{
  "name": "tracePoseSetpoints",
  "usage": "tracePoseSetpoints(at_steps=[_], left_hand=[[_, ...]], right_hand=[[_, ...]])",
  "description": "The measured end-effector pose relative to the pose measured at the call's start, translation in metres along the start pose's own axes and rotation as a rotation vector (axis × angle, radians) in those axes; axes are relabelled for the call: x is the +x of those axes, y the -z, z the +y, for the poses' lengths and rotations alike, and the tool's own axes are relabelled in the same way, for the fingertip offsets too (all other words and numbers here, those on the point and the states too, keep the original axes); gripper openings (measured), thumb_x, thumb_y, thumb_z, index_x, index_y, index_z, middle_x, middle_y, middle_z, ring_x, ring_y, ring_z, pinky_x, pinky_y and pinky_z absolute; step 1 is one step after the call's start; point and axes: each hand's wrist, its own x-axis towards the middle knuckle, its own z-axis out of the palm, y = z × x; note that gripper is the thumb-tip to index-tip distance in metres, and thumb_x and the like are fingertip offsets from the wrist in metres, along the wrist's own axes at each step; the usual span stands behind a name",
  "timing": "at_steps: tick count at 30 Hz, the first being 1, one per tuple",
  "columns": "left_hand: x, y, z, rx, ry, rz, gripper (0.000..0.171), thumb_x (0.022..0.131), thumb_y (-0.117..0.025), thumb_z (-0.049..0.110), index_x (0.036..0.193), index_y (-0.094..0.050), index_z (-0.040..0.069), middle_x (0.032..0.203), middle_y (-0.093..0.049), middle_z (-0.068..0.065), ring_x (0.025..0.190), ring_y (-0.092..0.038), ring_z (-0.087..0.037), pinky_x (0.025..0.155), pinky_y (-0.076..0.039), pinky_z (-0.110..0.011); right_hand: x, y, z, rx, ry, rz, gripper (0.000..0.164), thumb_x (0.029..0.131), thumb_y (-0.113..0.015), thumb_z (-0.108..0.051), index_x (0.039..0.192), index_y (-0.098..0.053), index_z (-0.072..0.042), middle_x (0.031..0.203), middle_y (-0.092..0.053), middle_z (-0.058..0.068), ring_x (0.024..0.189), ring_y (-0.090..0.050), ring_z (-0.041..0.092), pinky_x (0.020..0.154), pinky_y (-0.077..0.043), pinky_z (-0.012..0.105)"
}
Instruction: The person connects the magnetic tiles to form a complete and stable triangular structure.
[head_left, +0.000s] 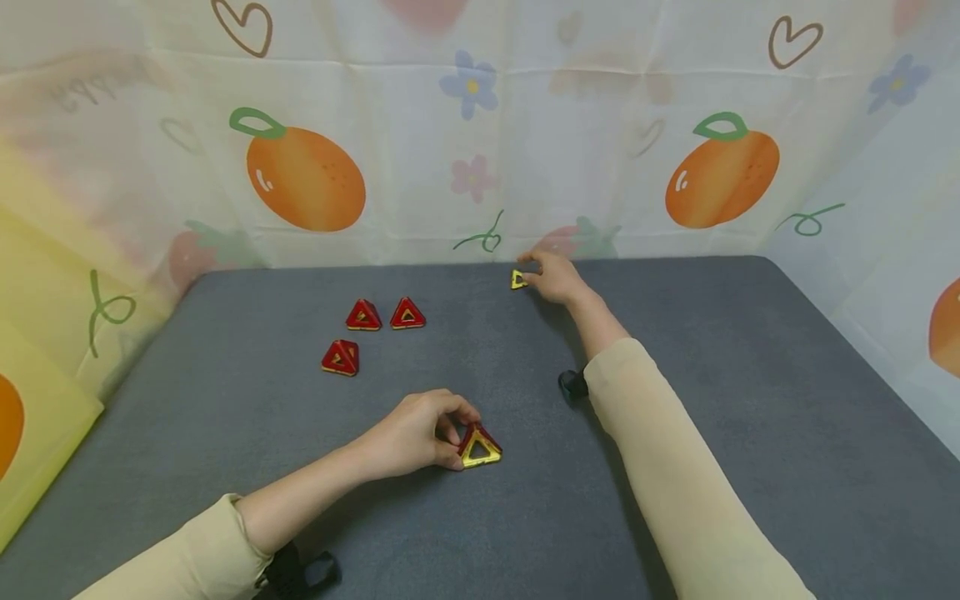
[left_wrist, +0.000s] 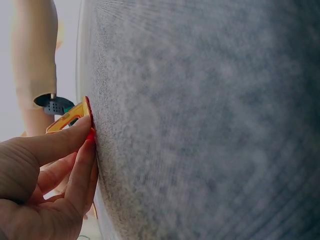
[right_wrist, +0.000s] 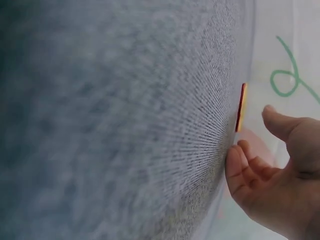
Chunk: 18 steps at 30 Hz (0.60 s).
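Observation:
Near the middle front of the table, my left hand (head_left: pixel 422 433) pinches a red-and-yellow triangular piece (head_left: pixel 481 447) with an open centre, its yellow face standing tilted. In the left wrist view, thumb and fingertips hold that triangle piece (left_wrist: pixel 70 117) against the grey surface. Toward the back edge, my right hand (head_left: pixel 555 277) reaches beside a small yellow triangle tile (head_left: pixel 517 280). The right wrist view shows thumb and fingers spread apart close to this tile (right_wrist: pixel 241 107), which appears edge-on in red and yellow; a gap separates them from it.
Three red pyramids with yellow edges stand at the back left: one pyramid (head_left: pixel 363 316), a second pyramid (head_left: pixel 407 314) and a nearer pyramid (head_left: pixel 341 358). Behind the grey table (head_left: pixel 225 433) hangs a printed cloth (head_left: pixel 412 150) with oranges and flowers.

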Motion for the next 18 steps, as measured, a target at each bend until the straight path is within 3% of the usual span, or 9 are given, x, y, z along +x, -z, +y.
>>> tracePoseSetpoints(at_steps=[3,6,18], left_hand=[[0.0001,0.0001,0.0000,0.003,0.002,0.003,0.042,0.074,-0.085,0.006,0.113,-0.069,0.006,0.101,-0.066,-0.005,0.077,-0.060,-0.004,0.065,-0.052,-0.017],[0.0003,-0.0001,0.0002,0.003,0.002,0.003,0.043,0.074,-0.085,0.006,0.113,-0.069,0.006,0.102,-0.067,-0.006,0.077,-0.060,-0.004,0.065,-0.052,-0.017],[0.0007,-0.0002,-0.0024,0.019,0.001,0.009,0.043,0.073,-0.086,0.007,0.113,-0.069,0.007,0.102,-0.067,-0.004,0.077,-0.060,-0.004,0.067,-0.051,-0.018]], right_hand=[[0.0039,-0.0005,0.0015,-0.067,0.008,-0.032,0.044,0.105,-0.047,-0.019,0.148,-0.043,-0.012,0.158,-0.039,0.013,0.149,-0.028,0.041,0.122,-0.023,0.055],[0.0062,-0.0018,0.0031,-0.114,-0.016,-0.059,0.046,0.105,-0.046,-0.023,0.151,-0.040,-0.016,0.161,-0.032,0.014,0.152,-0.013,0.044,0.124,-0.013,0.059],[0.0059,-0.0055,-0.0021,-0.173,-0.097,-0.105,0.050,0.106,-0.045,-0.030,0.155,-0.033,-0.027,0.166,-0.005,0.023,0.152,-0.002,0.051,0.120,-0.016,0.065]])
